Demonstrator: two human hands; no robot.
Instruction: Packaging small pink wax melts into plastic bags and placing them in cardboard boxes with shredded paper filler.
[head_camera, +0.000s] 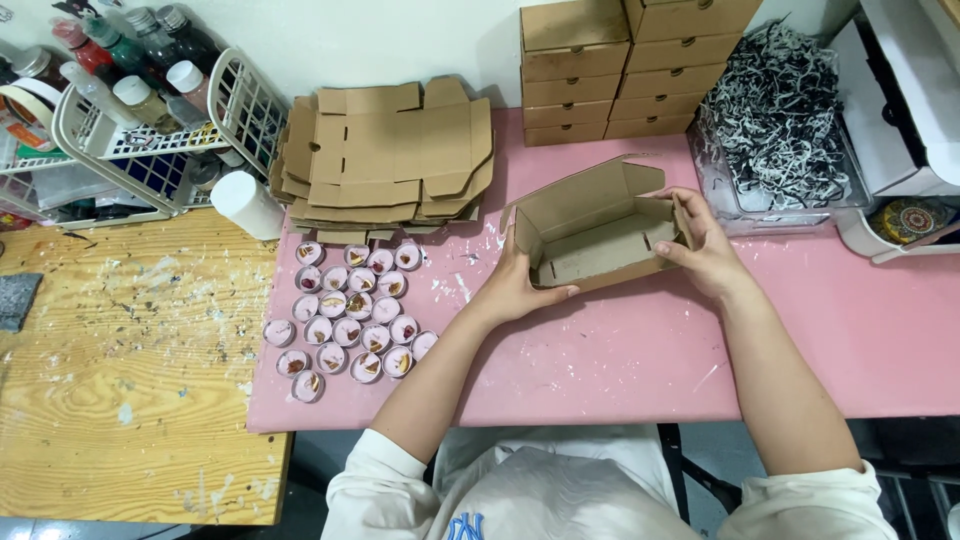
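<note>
Seen from the head camera, I am holding a half-folded brown cardboard box (596, 228) just above the pink desk (620, 350), its lid flap standing open toward the wall. My left hand (517, 287) is gripping the box's near left corner, its grip closed on the cardboard with the thumb lying along the front edge. My right hand (704, 245) is clasping the right end, fingers pressing the side flap inward. To my left, small pink tealight candles (350, 320) are sitting in a loose cluster on the desk, just in front of a stack of flat box blanks (385, 150). Finished boxes (625, 65) are standing piled against the wall, beside a clear tub of black-and-white shredded paper (775, 115).
</note>
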